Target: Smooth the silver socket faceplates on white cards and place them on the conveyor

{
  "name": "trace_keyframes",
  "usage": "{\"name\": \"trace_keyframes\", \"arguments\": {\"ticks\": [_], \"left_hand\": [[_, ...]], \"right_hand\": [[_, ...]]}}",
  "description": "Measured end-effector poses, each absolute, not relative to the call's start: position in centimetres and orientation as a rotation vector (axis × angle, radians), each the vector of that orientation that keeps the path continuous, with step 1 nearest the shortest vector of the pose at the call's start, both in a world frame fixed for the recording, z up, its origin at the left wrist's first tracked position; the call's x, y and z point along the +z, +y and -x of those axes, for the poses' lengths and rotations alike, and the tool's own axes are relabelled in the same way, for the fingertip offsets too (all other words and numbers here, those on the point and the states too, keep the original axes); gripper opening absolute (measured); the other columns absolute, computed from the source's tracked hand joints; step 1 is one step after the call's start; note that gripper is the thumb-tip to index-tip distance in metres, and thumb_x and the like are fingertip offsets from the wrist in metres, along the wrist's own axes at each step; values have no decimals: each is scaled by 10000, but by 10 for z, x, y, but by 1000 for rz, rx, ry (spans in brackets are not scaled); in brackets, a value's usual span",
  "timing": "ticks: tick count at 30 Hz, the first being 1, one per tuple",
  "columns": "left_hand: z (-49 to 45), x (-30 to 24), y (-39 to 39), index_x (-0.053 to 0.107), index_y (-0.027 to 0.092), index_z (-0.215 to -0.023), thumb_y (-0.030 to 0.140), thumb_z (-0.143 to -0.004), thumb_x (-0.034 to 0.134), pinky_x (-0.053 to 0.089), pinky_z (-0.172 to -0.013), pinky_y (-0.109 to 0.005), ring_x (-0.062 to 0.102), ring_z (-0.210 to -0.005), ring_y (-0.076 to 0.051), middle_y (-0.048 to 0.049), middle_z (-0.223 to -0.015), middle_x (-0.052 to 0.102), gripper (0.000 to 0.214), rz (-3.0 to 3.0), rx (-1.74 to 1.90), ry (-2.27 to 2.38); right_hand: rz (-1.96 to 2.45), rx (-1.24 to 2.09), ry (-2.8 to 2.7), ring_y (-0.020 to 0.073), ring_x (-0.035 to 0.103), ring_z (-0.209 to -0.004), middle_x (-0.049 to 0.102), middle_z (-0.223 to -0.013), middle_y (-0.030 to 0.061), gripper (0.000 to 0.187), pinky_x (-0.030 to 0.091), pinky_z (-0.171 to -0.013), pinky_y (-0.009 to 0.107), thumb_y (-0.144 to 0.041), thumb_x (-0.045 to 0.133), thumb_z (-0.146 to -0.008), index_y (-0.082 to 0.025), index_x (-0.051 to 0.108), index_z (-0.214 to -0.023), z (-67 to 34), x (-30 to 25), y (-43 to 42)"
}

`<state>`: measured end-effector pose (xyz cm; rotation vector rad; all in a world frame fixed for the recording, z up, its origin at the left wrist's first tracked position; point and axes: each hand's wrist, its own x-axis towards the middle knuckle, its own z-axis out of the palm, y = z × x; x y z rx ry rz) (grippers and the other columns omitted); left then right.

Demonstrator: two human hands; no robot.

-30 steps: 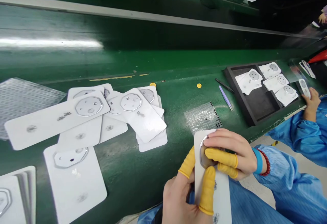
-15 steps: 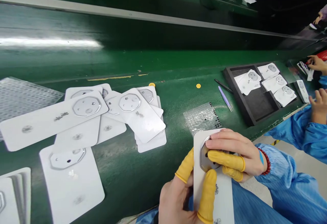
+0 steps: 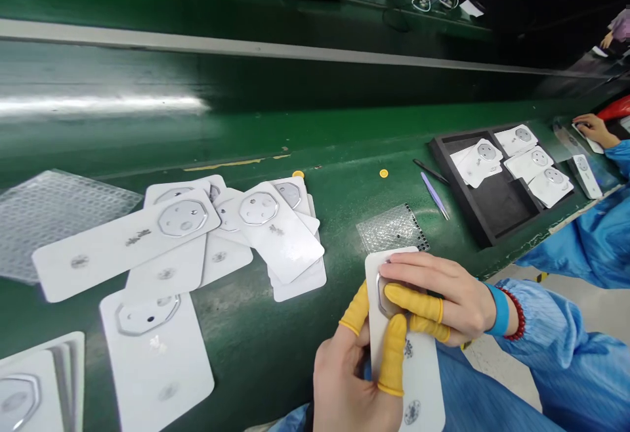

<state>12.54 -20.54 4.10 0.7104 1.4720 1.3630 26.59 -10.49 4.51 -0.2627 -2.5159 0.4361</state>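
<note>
A white card [image 3: 418,373] with a silver octagonal part near its top is held over the table's near edge. My left hand [image 3: 357,379] grips the card's lower half, thumb and forefinger in yellow finger cots. My right hand [image 3: 438,301] lies across the card's top, its cot-covered fingers pressed on the octagonal part. A blue wristband and a red bead bracelet [image 3: 512,314] sit on my right wrist.
A loose pile of the same white cards [image 3: 221,235] covers the green table at left. A bubble sheet [image 3: 394,228] with small black dots lies beyond my hands. Tweezers [image 3: 436,195] lie by a black tray [image 3: 472,209] of cards. A co-worker's hand [image 3: 593,130] rests at far right.
My hands and the card have kept their grip and shifted slightly left in view. The co-worker's hands have moved away from the tray toward the far right.
</note>
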Motion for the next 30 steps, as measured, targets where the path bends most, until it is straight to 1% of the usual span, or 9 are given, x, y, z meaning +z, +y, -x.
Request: {"name": "trace_keyframes", "arguments": {"ticks": [5,9,12,14,16,20,22,26,30], "left_hand": [[-125,39,-205,693,180,-888,269,-709,745,527,-446,-221,658,-466,-163,20,-582,710,206,-757,1354,1502],[-126,45,-198,691,175,-1034,295,-729,750,571,-545,-212,705,-580,-168,-3,-687,753,333,-666,1429,1491],[-125,46,-190,688,187,-1072,331,-755,742,589,-618,-212,724,-645,-166,-15,-794,777,352,-565,1469,1438],[-122,37,-188,686,186,-1075,365,-756,742,586,-597,-208,727,-643,-172,-18,-814,781,370,-570,1472,1441],[-114,17,-188,699,173,-1022,395,-750,744,575,-592,-194,730,-660,-178,-20,-813,783,355,-620,1493,1501],[-100,-35,-173,702,146,-968,379,-630,834,559,-589,-181,712,-619,-172,-15,-722,776,431,-556,1461,1684],[-102,-49,-161,682,143,-1022,435,-614,828,559,-606,-204,720,-683,-196,-43,-786,780,522,-656,1403,1618],[-113,-38,-154,510,225,-1314,511,-852,578,521,-827,-284,685,-992,-216,-106,-1260,657,547,-989,1351,1488],[-102,-22,-168,445,216,-1333,471,-885,544,520,-825,-305,698,-952,-211,-153,-1236,643,525,-963,1478,1581]], "right_hand": [[232,567,-2437,306,441,-1313,548,-1238,276,347,508,-999,478,-199,367,-983,44,545,-1156,-263,36,-102],[289,619,-2345,287,363,-1373,402,-1431,190,343,391,-1093,518,-259,387,-991,-99,518,-1265,-265,33,-102],[547,779,-2130,294,297,-1415,276,-1528,160,500,343,-1119,524,-316,439,-978,-184,321,-1446,-265,25,-109],[675,982,-1973,243,476,-1307,419,-1439,190,599,471,-1039,413,-316,455,-978,-166,188,-1492,-261,14,-118],[722,1125,-1886,162,650,-1061,598,-1240,155,589,567,-887,280,-317,454,-982,-155,191,-1484,-254,1,-128],[916,1154,-1808,119,677,-810,668,-1016,72,557,590,-701,204,-394,549,-926,-186,369,-1410,-243,-21,-134],[1021,1048,-1791,118,678,-751,676,-929,46,518,586,-642,198,-420,561,-913,-195,436,-1363,-251,-23,-121],[1356,389,-1675,132,673,-736,677,-898,49,484,582,-629,230,-469,569,-889,-169,504,-1263,-313,-1,-63],[1550,173,-1527,143,635,-788,630,-1025,118,481,565,-693,296,-404,478,-950,-97,427,-1316,-392,23,17]]}}
